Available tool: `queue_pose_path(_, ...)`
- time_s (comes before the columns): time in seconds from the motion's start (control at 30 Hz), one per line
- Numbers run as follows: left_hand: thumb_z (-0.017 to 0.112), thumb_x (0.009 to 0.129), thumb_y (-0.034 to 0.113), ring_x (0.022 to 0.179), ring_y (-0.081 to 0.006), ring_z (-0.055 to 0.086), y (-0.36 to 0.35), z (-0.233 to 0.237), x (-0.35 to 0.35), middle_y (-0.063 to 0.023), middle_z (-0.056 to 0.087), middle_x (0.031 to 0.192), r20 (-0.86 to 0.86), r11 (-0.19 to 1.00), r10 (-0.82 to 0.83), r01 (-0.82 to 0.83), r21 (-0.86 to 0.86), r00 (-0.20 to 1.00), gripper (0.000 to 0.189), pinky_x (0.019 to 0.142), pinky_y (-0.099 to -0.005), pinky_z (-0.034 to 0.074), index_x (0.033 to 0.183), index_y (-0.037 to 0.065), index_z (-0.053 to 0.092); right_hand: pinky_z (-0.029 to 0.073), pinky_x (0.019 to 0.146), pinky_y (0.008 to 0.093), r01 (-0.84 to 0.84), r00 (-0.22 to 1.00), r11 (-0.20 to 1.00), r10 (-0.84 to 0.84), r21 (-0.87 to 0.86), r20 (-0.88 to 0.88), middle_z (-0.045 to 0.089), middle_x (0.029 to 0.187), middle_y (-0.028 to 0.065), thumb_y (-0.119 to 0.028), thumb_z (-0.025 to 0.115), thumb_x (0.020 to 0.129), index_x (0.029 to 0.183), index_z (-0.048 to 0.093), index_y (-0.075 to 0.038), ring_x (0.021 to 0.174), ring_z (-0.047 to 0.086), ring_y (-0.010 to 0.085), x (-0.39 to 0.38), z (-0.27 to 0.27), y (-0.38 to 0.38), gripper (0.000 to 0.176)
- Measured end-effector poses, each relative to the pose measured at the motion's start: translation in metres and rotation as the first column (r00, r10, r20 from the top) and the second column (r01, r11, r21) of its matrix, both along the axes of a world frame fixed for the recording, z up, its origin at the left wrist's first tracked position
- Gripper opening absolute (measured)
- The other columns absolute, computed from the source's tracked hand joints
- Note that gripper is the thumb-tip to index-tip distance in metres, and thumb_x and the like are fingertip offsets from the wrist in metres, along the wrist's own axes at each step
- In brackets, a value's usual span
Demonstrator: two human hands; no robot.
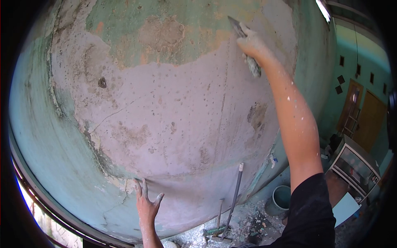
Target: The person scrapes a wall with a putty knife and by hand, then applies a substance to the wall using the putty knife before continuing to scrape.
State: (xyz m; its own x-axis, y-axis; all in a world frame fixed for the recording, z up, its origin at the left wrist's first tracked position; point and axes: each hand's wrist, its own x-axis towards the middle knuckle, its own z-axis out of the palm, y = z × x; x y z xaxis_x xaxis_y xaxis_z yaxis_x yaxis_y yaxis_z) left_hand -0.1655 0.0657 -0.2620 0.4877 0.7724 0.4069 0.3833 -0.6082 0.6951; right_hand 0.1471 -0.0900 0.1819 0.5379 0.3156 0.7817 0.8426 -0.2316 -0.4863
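Observation:
My right hand (252, 44) is raised to the upper right of the wall (173, 103), closed around a scraper (235, 25). The metal blade points up and left against the painted surface. Its whitish, paint-smeared handle sticks out below my fist. Low on the wall, my left hand (147, 202) has its fingers spread, with the fingertips at the surface. Much of the wall shows a pale, pinkish bare layer. Green paint (128, 29) is left at the top, and a rough brown patch (161, 33) lies within it.
Flakes and rubble (256, 221) cover the floor at the wall's foot. A long-handled tool (235, 194) leans there beside a shorter handle (219, 213). A bucket (281, 198) stands to the right, near an old television (353, 165). Wooden doors (366, 120) are farther back.

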Motion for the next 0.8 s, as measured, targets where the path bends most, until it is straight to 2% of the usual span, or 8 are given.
queue_pose_path(0.07, 0.084, 0.074, 0.032, 0.144, -0.0483, 0.024, -0.002, 0.002, -0.002, -0.0216, 0.013, 0.162, -0.039, 1.0, 0.018, -0.019, -0.015, 0.999, 0.097, 0.114, -0.0467, 0.034, 0.153, 0.008, 0.032, 0.049, 0.047, 0.0366, 0.125, 0.986, 0.989, -0.115, -0.077, 0.12, 0.063, 0.082, 0.0112, -0.01, 0.048, 0.081, 0.153, 0.037, -0.016, 0.048, 0.053, 0.0175, 0.013, 0.004, 0.0, 0.073)
queue_pose_path(0.13, 0.084, 0.073, 0.031, 0.144, -0.0484, 0.024, -0.002, 0.004, -0.001, -0.0218, 0.013, 0.162, -0.029, 1.0, 0.013, -0.013, -0.014, 0.999, 0.098, 0.114, -0.0468, 0.034, 0.153, 0.008, 0.032, 0.05, 0.048, 0.0356, 0.075, 0.996, 0.996, -0.077, -0.05, -0.045, 0.063, 0.082, 0.0111, -0.01, 0.048, 0.081, 0.153, 0.038, -0.016, 0.049, 0.053, 0.0172, -0.005, 0.002, -0.003, 0.073)
queue_pose_path(0.37, 0.085, 0.073, 0.03, 0.144, -0.0483, 0.024, -0.004, 0.001, 0.001, -0.0217, 0.012, 0.162, -0.048, 1.0, 0.023, -0.024, -0.017, 0.999, 0.099, 0.113, -0.0465, 0.035, 0.153, 0.008, 0.032, 0.051, 0.052, 0.0345, 0.056, 0.997, 0.998, -0.057, -0.016, -0.06, 0.063, 0.083, 0.0108, -0.009, 0.048, 0.08, 0.153, 0.037, -0.018, 0.052, 0.054, 0.0169, -0.006, 0.006, -0.007, 0.075)
queue_pose_path(0.47, 0.085, 0.073, 0.03, 0.144, -0.0484, 0.024, -0.002, 0.005, 0.002, -0.0216, 0.012, 0.162, -0.038, 0.999, 0.028, -0.029, -0.02, 0.999, 0.099, 0.113, -0.0465, 0.035, 0.153, 0.008, 0.032, 0.051, 0.052, 0.0348, 0.1, 0.995, 0.991, -0.099, -0.086, 0.019, 0.063, 0.082, 0.0106, -0.01, 0.048, 0.081, 0.154, 0.036, -0.018, 0.052, 0.054, 0.0171, 0.008, 0.015, 0.003, 0.074)
queue_pose_path(0.53, 0.085, 0.073, 0.03, 0.144, -0.0484, 0.023, -0.004, 0.006, 0.0, -0.0216, 0.011, 0.162, -0.054, 0.999, 0.022, -0.023, -0.028, 0.998, 0.099, 0.113, -0.0467, 0.035, 0.153, 0.008, 0.032, 0.051, 0.052, 0.0348, 0.171, 0.964, 0.985, -0.168, 0.006, 0.208, 0.063, 0.082, 0.0106, -0.011, 0.049, 0.082, 0.153, 0.037, -0.018, 0.052, 0.054, 0.017, 0.033, 0.024, 0.012, 0.073)
queue_pose_path(0.67, 0.085, 0.071, 0.03, 0.143, -0.0425, 0.031, -0.004, 0.006, 0.0, -0.0234, 0.013, 0.162, -0.086, 0.998, 0.054, -0.053, 0.017, 0.995, 0.099, 0.11, -0.0432, 0.039, 0.152, 0.006, 0.033, 0.051, 0.051, 0.035, -0.021, 1.0, 0.995, 0.021, 0.102, 0.001, 0.065, 0.083, 0.011, -0.01, 0.049, 0.082, 0.153, 0.038, -0.018, 0.051, 0.054, 0.017, 0.013, 0.022, 0.007, 0.072)
queue_pose_path(0.73, 0.085, 0.071, 0.03, 0.143, -0.0426, 0.031, -0.002, 0.004, 0.002, -0.0237, 0.013, 0.161, -0.076, 0.999, 0.052, -0.051, 0.017, 0.996, 0.099, 0.11, -0.0432, 0.039, 0.152, 0.006, 0.033, 0.051, 0.051, 0.0351, 0.152, 0.975, 0.988, -0.143, -0.04, 0.172, 0.065, 0.085, 0.0113, -0.009, 0.048, 0.082, 0.153, 0.037, -0.019, 0.051, 0.054, 0.0168, 0.015, 0.018, 0.007, 0.073)
queue_pose_path(0.8, 0.086, 0.072, 0.032, 0.143, -0.0489, 0.025, -0.001, 0.003, 0.001, -0.0227, 0.012, 0.162, -0.048, 0.999, 0.015, -0.017, -0.031, 0.999, 0.1, 0.113, -0.0472, 0.035, 0.152, 0.007, 0.033, 0.051, 0.051, 0.0352, 0.116, 0.989, 0.992, -0.111, -0.048, 0.101, 0.065, 0.085, 0.0113, -0.009, 0.048, 0.082, 0.153, 0.037, -0.019, 0.051, 0.053, 0.0168, 0.005, 0.01, 0.006, 0.073)
